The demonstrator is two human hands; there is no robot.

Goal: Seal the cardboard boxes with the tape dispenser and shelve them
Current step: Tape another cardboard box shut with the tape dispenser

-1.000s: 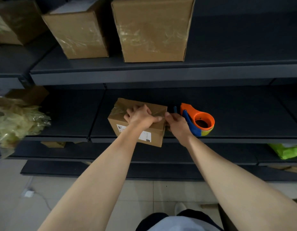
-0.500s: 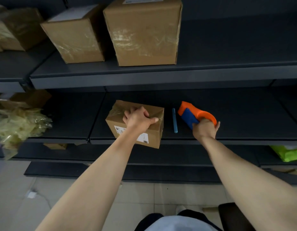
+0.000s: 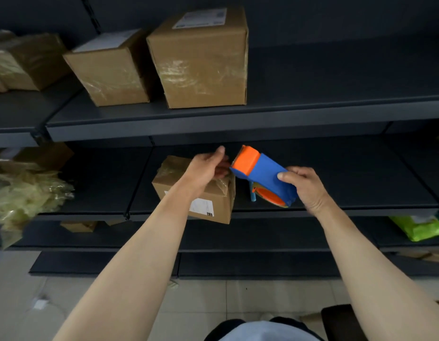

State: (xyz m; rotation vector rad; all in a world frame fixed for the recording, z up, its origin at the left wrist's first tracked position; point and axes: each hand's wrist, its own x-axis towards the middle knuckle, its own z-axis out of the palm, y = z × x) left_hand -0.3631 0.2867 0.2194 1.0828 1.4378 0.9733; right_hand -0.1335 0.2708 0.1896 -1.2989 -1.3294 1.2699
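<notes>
Your right hand point(image 3: 309, 190) has lifted the dispenser point(image 3: 265, 175) off the shelf point(image 3: 349, 183) and now grips its blue body. Your left hand point(image 3: 208, 168) has let go of the box point(image 3: 223, 200). Its fingers are loose and reach for the orange nose, probably to pull the tape end. The box sits at the shelf's front edge, partly taped. Dark metal racking, bigger boxes point(image 3: 201, 60) above, tiled floor point(image 3: 213, 299).

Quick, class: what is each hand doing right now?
Left hand: open, above the box.
Right hand: gripping the dispenser.
</notes>
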